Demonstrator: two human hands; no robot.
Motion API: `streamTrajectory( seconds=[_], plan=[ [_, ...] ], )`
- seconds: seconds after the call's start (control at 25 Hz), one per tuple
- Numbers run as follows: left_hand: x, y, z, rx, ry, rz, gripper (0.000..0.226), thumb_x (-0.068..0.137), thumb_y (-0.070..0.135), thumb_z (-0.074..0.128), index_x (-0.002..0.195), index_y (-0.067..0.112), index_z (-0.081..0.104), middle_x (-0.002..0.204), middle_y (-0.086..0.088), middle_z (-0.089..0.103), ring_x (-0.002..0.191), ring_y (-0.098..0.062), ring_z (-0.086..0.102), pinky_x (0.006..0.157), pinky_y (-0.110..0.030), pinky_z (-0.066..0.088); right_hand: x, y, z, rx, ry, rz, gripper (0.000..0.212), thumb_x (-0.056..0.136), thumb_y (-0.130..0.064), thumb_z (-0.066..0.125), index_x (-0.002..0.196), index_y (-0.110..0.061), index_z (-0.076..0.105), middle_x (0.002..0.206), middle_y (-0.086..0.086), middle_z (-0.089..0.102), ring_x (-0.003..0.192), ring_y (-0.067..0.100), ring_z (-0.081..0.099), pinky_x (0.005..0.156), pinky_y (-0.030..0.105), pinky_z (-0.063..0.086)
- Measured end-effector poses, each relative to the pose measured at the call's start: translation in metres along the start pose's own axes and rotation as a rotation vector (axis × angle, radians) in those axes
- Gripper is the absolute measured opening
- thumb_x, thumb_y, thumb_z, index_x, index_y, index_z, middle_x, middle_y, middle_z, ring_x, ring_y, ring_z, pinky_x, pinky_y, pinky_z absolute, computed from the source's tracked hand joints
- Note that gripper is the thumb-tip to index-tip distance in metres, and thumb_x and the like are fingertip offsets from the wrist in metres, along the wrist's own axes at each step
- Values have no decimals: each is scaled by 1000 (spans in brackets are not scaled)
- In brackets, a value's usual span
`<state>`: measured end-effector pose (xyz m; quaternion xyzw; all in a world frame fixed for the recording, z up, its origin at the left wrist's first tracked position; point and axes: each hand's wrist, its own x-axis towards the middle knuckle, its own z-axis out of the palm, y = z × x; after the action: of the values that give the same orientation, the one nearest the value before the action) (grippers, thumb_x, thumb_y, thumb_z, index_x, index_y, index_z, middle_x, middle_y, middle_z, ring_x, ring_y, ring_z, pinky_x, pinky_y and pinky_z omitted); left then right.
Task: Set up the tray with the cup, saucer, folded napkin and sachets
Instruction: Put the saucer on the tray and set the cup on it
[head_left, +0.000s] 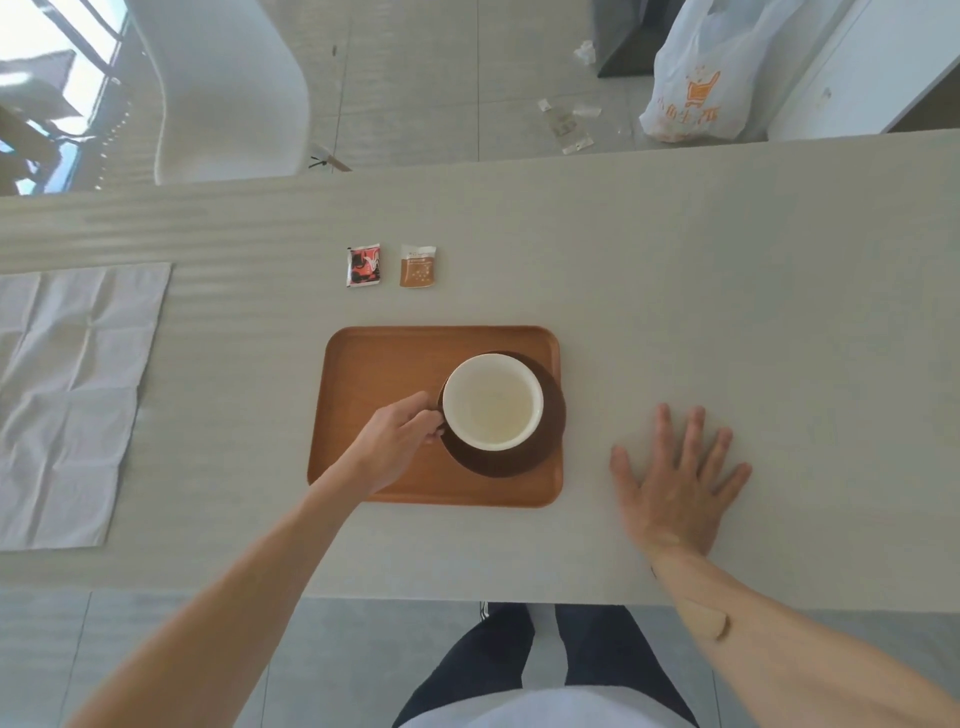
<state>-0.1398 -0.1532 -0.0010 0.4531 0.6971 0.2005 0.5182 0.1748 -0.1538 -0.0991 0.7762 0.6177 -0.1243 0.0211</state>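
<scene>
left hand pinches the cup handle | cup on brown saucer, right side of tray | right hand flat, fingers spread, on table | napkin unfolded at left edge | two sachets past tray's far edge

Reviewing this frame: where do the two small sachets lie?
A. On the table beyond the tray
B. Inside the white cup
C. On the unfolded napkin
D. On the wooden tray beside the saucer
A: the red-and-black sachet and the tan sachet lie side by side on the pale grey table, past the far edge of the rectangular wooden tray.
</scene>
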Motion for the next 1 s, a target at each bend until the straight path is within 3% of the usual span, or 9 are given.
streamTrajectory(
  seconds=[0.12,0.24,0.44,0.68,0.76,0.88,1.0],
  plan=[
    [3,-1,-6,291,-39,113,22,97,25,40,87,7,49,84,-8,60,80,-27,53,72,-43,44,-1,0,-1,21,-3,8,77,84,-71,21,152,-37,8,164,4,7,149,36,0,116,64,2],
    [5,-4,-9,495,-33,178,21,101,31,34,92,19,49,88,-1,58,82,-22,53,74,-43,46,0,1,0,9,-8,13,77,84,-72,19,152,-39,4,165,2,4,149,35,-2,117,63,1],
    [10,-6,1,327,-6,147,24,100,30,38,78,35,45,81,10,54,78,-12,53,69,-34,43,0,0,0,3,-16,15,77,84,-72,18,152,-39,2,165,1,1,149,34,-4,117,63,0],
    [11,-18,6,141,60,96,20,93,36,45,76,39,54,77,13,60,74,-11,56,69,-32,46,-1,0,-2,7,-18,13,77,84,-71,20,152,-38,3,165,1,1,150,33,-5,118,62,0],
    [12,-20,8,44,65,59,14,92,38,47,82,40,57,75,14,62,72,-9,57,67,-30,47,-1,-1,-3,10,-19,18,77,84,-71,19,152,-39,3,165,1,1,150,33,-6,118,62,-1],
    [12,-22,9,-35,81,30,7,93,39,50,93,42,56,75,24,65,69,2,60,60,-15,46,-1,-2,-3,12,-23,18,77,84,-71,19,152,-39,3,165,1,0,150,33,-6,118,61,-2],
    [12,-25,10,-23,108,46,6,92,42,50,94,40,56,76,23,64,70,3,60,63,-19,47,-2,-1,-2,3,-12,9,77,85,-71,19,152,-38,2,165,1,1,149,33,-6,118,62,-2]
  ],
)
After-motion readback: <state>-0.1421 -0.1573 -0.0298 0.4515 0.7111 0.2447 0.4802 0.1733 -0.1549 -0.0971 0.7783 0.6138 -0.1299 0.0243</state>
